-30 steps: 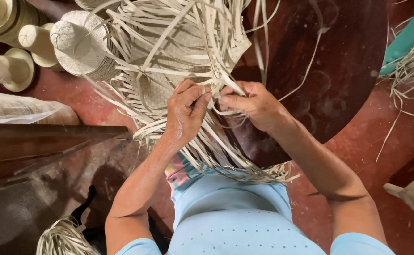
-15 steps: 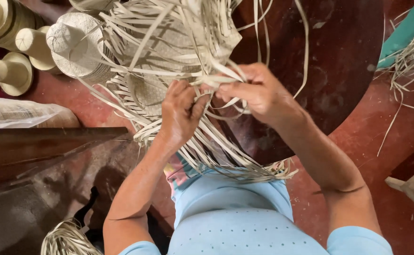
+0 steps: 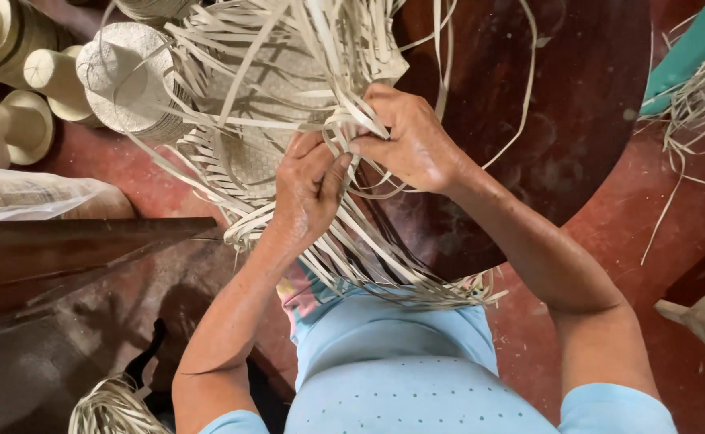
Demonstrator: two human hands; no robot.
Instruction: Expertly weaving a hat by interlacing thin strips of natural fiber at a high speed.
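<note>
A half-woven piece of pale straw (image 3: 264,104), with many loose strips hanging from it, rests in front of me over a dark round wooden table (image 3: 561,104). My left hand (image 3: 308,193) pinches several strips at the woven edge. My right hand (image 3: 413,141) grips other strips just beside it; the two hands touch. Long loose strips (image 3: 368,257) trail down across my lap over a light blue garment (image 3: 401,354).
Finished pale woven hats (image 3: 127,80) and hat blocks (image 3: 15,88) stand at the upper left on the red floor. A dark wooden plank (image 3: 79,249) lies at left. A bundle of straw (image 3: 111,406) sits at bottom left. Loose straw (image 3: 698,104) and a wooden frame (image 3: 702,317) are at right.
Both hands have shifted upward and slightly right along the woven edge. The right hand has pulled strips over, and the weave has turned a little.
</note>
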